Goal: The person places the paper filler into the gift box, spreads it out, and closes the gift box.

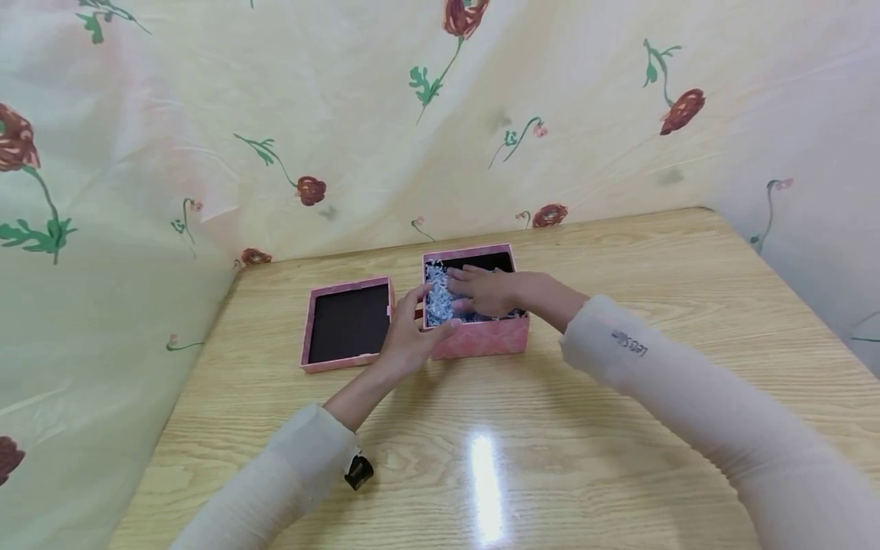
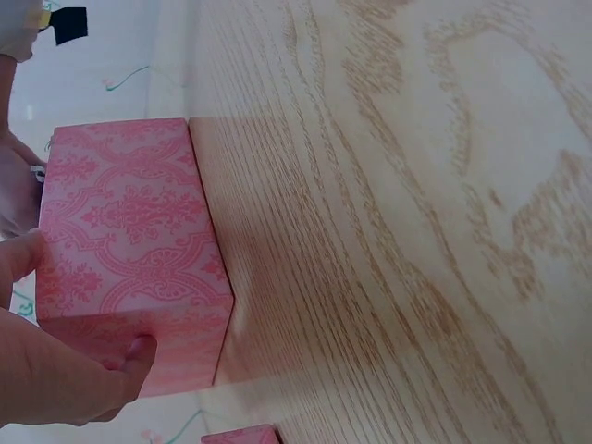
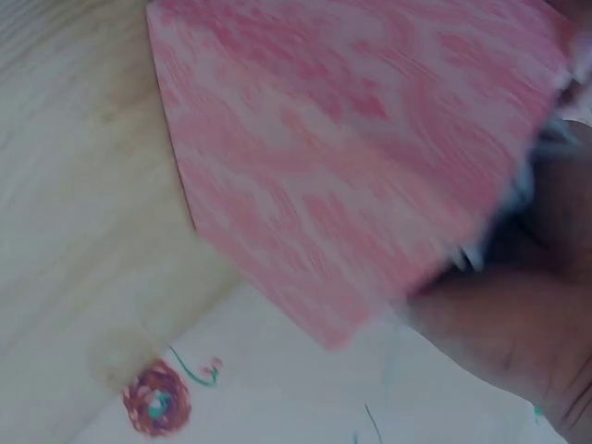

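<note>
A pink patterned box (image 1: 481, 340) stands uncovered on the table, its inside dark. Pale blue shredded paper (image 1: 438, 298) lies in it, mostly toward the left. My left hand (image 1: 409, 336) grips the box's near left corner, thumb by the front rim and fingers along the left side; the left wrist view shows its fingertips against the pink wall (image 2: 129, 222). Reaching in over the right rim, my right hand (image 1: 491, 294) rests on the shredded paper with fingers extended and spread, covering part of it. The right wrist view is blurred and shows the box's outer side (image 3: 324, 185).
A shallow pink lid (image 1: 351, 325) with a black inside lies just left of the box. Beside the left sleeve is a small black object (image 1: 359, 472). A floral sheet (image 1: 371, 137) hangs behind the wooden table (image 1: 639, 305).
</note>
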### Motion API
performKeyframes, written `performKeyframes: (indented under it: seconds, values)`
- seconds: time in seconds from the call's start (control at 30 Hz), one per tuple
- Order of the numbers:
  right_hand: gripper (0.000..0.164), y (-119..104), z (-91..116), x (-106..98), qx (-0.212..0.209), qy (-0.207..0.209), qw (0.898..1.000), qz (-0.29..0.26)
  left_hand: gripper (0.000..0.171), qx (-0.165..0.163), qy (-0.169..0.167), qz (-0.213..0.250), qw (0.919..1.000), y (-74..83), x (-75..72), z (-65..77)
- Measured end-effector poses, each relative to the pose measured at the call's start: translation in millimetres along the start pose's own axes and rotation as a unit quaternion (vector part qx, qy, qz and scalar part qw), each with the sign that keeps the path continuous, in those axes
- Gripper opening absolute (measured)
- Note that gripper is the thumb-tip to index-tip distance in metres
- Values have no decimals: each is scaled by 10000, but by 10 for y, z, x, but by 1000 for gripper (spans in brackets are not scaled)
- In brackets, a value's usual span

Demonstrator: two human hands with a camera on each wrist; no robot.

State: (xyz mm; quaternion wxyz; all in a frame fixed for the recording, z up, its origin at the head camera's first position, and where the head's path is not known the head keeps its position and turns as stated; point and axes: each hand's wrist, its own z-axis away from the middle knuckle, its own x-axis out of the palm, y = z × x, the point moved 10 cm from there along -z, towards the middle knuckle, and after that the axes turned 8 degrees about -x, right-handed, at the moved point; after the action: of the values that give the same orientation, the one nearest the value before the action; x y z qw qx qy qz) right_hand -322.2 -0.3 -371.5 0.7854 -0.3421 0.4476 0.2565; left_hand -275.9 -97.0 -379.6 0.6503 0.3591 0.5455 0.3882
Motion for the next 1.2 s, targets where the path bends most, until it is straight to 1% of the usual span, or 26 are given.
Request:
performKeyframes:
  seconds: [0.1, 0.17, 0.27, 0.37, 0.47, 0.63, 0.73, 0.83, 0.9, 1.0, 1.2]
  values:
    - [60, -29, 144, -136, -147, 288, 9995, -25, 74, -20, -30, 16, 10000, -9, 5, -4]
    - [60, -26, 222, -198, -227, 410, 9989, 30, 74, -36, -32, 18, 10000, -16, 6, -9]
    - [61, -8, 301, -235, -330, 513, 9981, -48, 74, -38, -27, -28, 10000, -27, 7, -14]
    - [63, 16, 335, -210, -387, 628, 9970, -255, 75, -22, -22, -56, 10000, -29, 5, -13]
    - [64, 20, 324, -131, -461, 761, 9953, -378, 75, -10, -9, -68, 10000, -22, 1, -4]
    - [60, -38, 239, -16, -481, 886, 9946, -232, 75, 34, -16, -62, 10000, -1, 4, 6]
    - [59, -66, 172, 11, -336, 772, 9961, -251, 75, 60, -15, -35, 10000, 9, 4, 3]
    - [61, -50, 79, 72, -171, 473, 9968, -617, 75, 59, -25, -30, 10000, 4, 5, -2]
    - [61, -34, 16, 123, -126, 266, 9951, -944, 75, 42, -37, -31, 10000, -5, 9, -6]
    - [60, -1, -77, 195, -116, 43, 9919, -1264, 75, 46, -38, -22, 10000, -11, 9, -9]
    - [58, 68, -200, 316, -116, -159, 9842, -1762, 74, 115, 3, 4, 9999, 2, 3, -3]
